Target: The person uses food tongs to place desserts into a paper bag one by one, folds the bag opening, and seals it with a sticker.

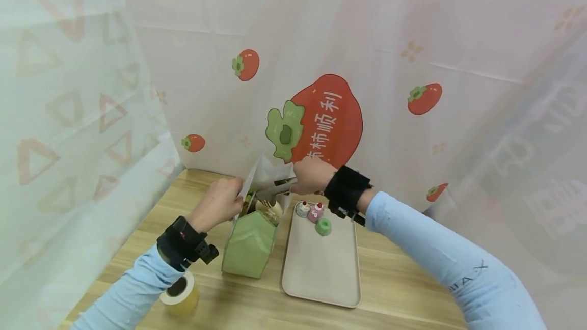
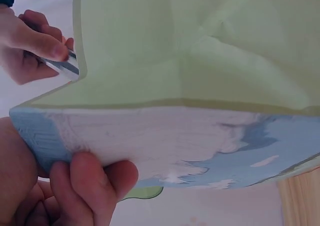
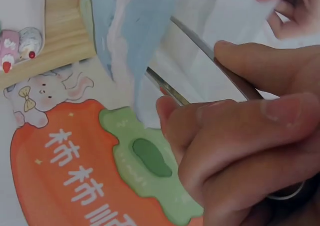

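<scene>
A paper bag, green on one face and blue and white on its side, stands upright with its mouth open. My left hand pinches the bag's upper edge; in the left wrist view its curled fingers lie against the blue and white side. Metal tongs are gripped in my right hand, their two arms apart and their far ends reaching inside the bag's mouth. Within the bag shows a round, pale bread-like piece, with darker pieces beside it. The tips of the tongs are hidden by the bag in the right wrist view.
Right of the bag lies a beige tray. Near its far end sit a white toy cake, a pink one and a green ring. A yellow tape roll stands by my left forearm. Printed curtains surround the wooden table.
</scene>
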### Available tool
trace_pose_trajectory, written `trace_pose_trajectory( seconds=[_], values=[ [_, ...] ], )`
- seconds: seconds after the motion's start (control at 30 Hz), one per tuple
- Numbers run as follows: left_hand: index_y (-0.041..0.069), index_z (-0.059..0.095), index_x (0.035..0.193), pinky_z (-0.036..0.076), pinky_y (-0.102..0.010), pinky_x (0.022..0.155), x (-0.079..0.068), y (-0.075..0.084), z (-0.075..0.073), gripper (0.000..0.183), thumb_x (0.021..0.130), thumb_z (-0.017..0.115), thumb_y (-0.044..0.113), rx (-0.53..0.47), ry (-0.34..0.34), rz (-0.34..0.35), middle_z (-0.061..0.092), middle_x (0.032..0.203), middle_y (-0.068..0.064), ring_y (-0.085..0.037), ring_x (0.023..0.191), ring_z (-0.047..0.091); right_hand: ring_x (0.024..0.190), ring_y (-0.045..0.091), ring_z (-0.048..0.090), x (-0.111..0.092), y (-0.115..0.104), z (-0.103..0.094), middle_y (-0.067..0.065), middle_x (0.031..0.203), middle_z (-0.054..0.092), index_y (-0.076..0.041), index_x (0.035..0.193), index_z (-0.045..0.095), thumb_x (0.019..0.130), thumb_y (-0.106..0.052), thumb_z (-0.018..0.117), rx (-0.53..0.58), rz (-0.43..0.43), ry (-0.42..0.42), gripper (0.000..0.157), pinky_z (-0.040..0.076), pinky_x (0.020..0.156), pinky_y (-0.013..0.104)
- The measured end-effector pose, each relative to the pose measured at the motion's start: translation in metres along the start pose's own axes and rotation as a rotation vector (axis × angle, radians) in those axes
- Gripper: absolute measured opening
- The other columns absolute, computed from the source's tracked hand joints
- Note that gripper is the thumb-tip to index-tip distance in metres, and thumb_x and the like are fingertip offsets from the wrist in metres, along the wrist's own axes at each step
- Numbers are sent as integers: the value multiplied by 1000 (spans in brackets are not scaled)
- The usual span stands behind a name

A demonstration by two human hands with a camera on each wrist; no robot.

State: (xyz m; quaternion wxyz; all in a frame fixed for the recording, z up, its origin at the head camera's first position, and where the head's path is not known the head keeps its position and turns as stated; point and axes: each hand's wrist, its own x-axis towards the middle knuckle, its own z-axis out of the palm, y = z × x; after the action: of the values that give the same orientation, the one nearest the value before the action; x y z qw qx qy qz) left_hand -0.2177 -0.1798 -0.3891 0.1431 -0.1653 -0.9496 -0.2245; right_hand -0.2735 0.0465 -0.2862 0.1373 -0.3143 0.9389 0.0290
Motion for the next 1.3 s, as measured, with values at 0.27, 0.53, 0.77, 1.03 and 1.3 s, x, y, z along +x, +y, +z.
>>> trace_pose_trajectory(
  seconds=[0.27, 0.53, 0.77, 1.03, 1.3],
  values=[
    [6, 53, 72, 37, -30, 50, 1, -3, 1, 15, 82, 60, -2, 9, -10, -18, 52, 60, -4, -17, 52, 49, 54, 13, 51, -45, 19, -8, -2, 61, 50, -7, 93, 69, 91, -32, 70, 120, -4, 98, 25, 44, 54, 23],
    [4, 54, 75, 37, -30, 50, 6, -2, -4, 12, 82, 59, -4, 6, -15, -20, 53, 62, -5, -17, 54, 50, 64, 11, 53, -104, 51, 6, -2, 70, 56, -6, 99, 67, 94, -24, 68, 272, -105, 317, 19, 46, 61, 27],
    [7, 52, 73, 36, -29, 51, 5, -3, -3, 16, 82, 58, -4, 4, -18, -16, 50, 60, -2, -15, 54, 48, 51, 3, 35, -143, 76, 62, -6, 62, 40, -10, 87, 60, 96, -27, 65, 408, 29, 478, 20, 31, 51, 21],
    [8, 53, 75, 38, -29, 51, 6, -3, -5, 14, 83, 58, -3, 3, -22, -16, 54, 59, -1, -14, 52, 51, 51, 4, 33, -154, 95, 144, -2, 63, 42, -4, 97, 63, 96, -26, 66, 578, 262, 497, 22, 30, 51, 21],
    [8, 56, 77, 40, -28, 49, 7, -1, -1, 13, 85, 57, -3, -30, -55, -24, 57, 59, 1, -9, 48, 51, 52, 8, 36, -128, 120, 221, -2, 64, 43, 2, 95, 64, 92, -17, 69, 655, 404, 444, 20, 29, 48, 21]
  ],
)
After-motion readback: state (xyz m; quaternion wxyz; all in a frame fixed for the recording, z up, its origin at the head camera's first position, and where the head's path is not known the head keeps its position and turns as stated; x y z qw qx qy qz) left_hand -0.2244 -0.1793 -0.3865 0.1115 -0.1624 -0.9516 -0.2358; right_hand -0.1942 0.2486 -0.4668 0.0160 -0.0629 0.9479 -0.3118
